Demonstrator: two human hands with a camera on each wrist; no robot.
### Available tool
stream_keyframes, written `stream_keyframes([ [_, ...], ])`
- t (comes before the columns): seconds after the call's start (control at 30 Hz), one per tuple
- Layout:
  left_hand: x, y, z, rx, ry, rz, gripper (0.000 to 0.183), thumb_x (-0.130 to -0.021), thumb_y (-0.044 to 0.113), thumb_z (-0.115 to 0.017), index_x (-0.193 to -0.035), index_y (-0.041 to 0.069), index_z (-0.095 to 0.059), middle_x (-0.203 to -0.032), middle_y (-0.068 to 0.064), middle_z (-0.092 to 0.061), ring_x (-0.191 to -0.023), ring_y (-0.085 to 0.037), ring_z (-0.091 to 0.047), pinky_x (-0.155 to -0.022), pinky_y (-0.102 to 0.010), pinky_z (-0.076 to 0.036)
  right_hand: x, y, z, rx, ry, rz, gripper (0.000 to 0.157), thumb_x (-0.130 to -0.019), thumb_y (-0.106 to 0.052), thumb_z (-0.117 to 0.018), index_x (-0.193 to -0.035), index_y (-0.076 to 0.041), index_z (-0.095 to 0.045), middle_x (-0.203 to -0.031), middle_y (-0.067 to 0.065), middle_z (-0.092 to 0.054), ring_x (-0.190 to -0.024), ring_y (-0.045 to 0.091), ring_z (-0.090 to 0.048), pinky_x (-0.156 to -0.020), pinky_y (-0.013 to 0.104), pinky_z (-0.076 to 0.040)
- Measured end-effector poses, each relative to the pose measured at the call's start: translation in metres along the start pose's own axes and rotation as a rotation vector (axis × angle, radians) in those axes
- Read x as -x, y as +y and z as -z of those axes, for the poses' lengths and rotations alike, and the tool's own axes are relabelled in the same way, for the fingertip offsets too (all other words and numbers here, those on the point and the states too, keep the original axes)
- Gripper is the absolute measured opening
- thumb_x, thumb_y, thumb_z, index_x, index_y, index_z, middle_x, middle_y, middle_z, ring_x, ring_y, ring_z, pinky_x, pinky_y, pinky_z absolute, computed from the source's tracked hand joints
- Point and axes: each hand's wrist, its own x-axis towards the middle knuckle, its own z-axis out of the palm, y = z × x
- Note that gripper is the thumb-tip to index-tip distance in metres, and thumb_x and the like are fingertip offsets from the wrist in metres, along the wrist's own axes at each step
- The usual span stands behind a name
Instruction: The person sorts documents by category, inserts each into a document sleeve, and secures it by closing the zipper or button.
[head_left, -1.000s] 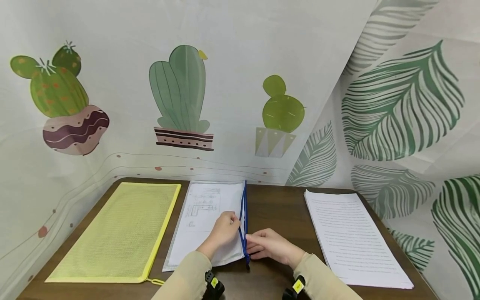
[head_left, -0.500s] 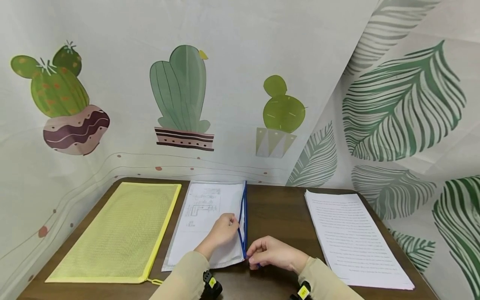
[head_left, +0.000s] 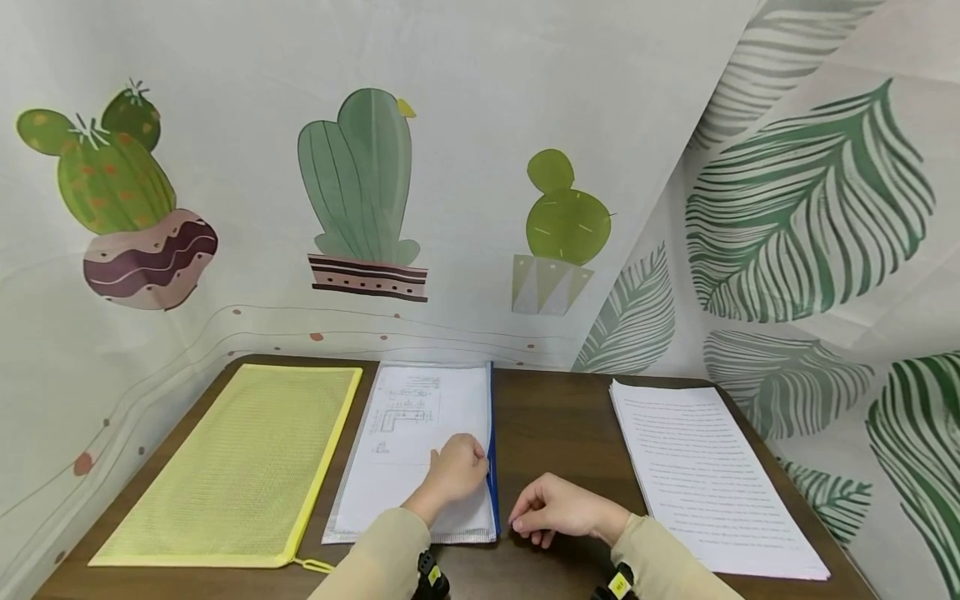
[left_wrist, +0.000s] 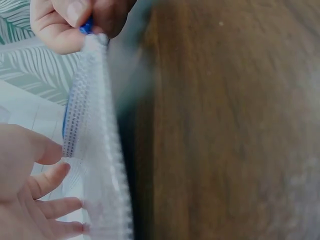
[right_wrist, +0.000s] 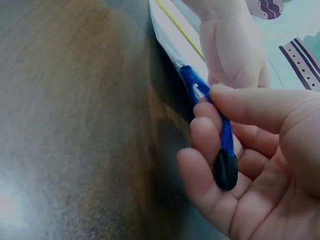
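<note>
White mesh pouch (head_left: 420, 537) is holding printed sheets (head_left: 405, 433)

We are seeing the pouch lying left of centre on the brown table (head_left: 562, 425), with its blue zip (head_left: 492, 417) running along its right side; the sheets are filling nearly its whole width, and the top one is showing a line drawing and small print through the mesh. We are watching the right hand (head_left: 558, 508) just beside the pouch's near right corner; its thumb and finger are pinching the blue pull cord (right_wrist: 227, 137), whose dark tip (right_wrist: 226, 171) is lying against the bent fingers. We are finding the left hand (head_left: 453, 471) touching the pouch at its zipped side; whether it is gripping the edge or merely resting there, we cannot tell.

To the left, a larger yellow mesh pouch (head_left: 225, 467) is lying flat near the white one, its yellow loop (head_left: 312, 565) sticking out at the near right corner; what it may be containing, we cannot tell; on the far right, a stack of printed paper (head_left: 705, 475) is lying directly on the table, well apart from both pouches; behind everything, a pale cloth (head_left: 465, 167) is showing cacti and leaves.
</note>
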Motion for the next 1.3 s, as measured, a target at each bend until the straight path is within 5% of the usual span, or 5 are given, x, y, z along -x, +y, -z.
stream_keyframes([
  [0.23, 0.003, 0.0, 0.004, -0.127, -0.14, -0.013, 0.05, -0.085, 0.035, -0.064, -0.125, 0.006, -0.06, -0.139, -0.025, -0.043, -0.133, -0.039, -0.036, -0.103, -0.075, -0.017, 0.001, 0.002, -0.001, 0.036, 0.0, -0.001, 0.018, -0.088, -0.01, -0.063, -0.09, 0.008, -0.068, -0.07, 0.01, -0.065, -0.053, 0.007, -0.057, -0.044, 0.017, -0.048],
  [0.5, 0.007, -0.001, 0.015, -0.183, -0.341, -0.042, 0.101, -0.057, 0.054, -0.084, -0.14, 0.011, -0.046, -0.15, -0.023, -0.027, -0.141, -0.04, -0.021, -0.109, -0.069, -0.013, 0.0, 0.01, -0.004, -0.053, 0.034, -0.008, 0.019, -0.09, -0.01, -0.061, -0.092, 0.008, -0.065, -0.079, 0.017, -0.07, -0.057, 0.009, -0.062, -0.045, 0.019, -0.05],
  [0.83, 0.009, -0.006, 0.012, -0.242, -0.351, -0.056, 0.114, -0.048, 0.056, -0.087, -0.143, 0.014, -0.041, -0.153, -0.02, -0.023, -0.142, -0.045, -0.015, -0.111, -0.067, -0.011, 0.0, 0.016, -0.01, -0.315, 0.118, -0.057, 0.025, -0.092, -0.009, -0.057, -0.103, 0.014, -0.057, -0.084, 0.009, -0.068, -0.066, 0.014, -0.068, -0.051, 0.022, -0.055],
  [1.07, 0.01, -0.005, 0.013, -0.23, -0.361, -0.046, 0.113, -0.049, 0.055, -0.087, -0.143, 0.014, -0.04, -0.153, -0.02, -0.022, -0.142, -0.044, -0.013, -0.111, -0.067, -0.01, -0.001, 0.01, -0.019, -0.296, 0.126, -0.084, 0.028, -0.082, -0.008, -0.067, -0.101, 0.009, -0.057, -0.076, 0.004, -0.068, -0.062, 0.011, -0.063, -0.047, 0.02, -0.052],
  [1.3, 0.011, -0.006, 0.012, -0.232, -0.358, -0.042, 0.115, -0.048, 0.055, -0.087, -0.144, 0.014, -0.039, -0.154, -0.02, -0.02, -0.143, -0.044, -0.012, -0.112, -0.066, -0.009, 0.001, 0.007, -0.014, -0.221, 0.086, -0.093, 0.027, -0.081, -0.001, -0.058, -0.105, 0.011, -0.062, -0.073, 0.004, -0.066, -0.058, 0.006, -0.059, -0.044, 0.016, -0.048],
])
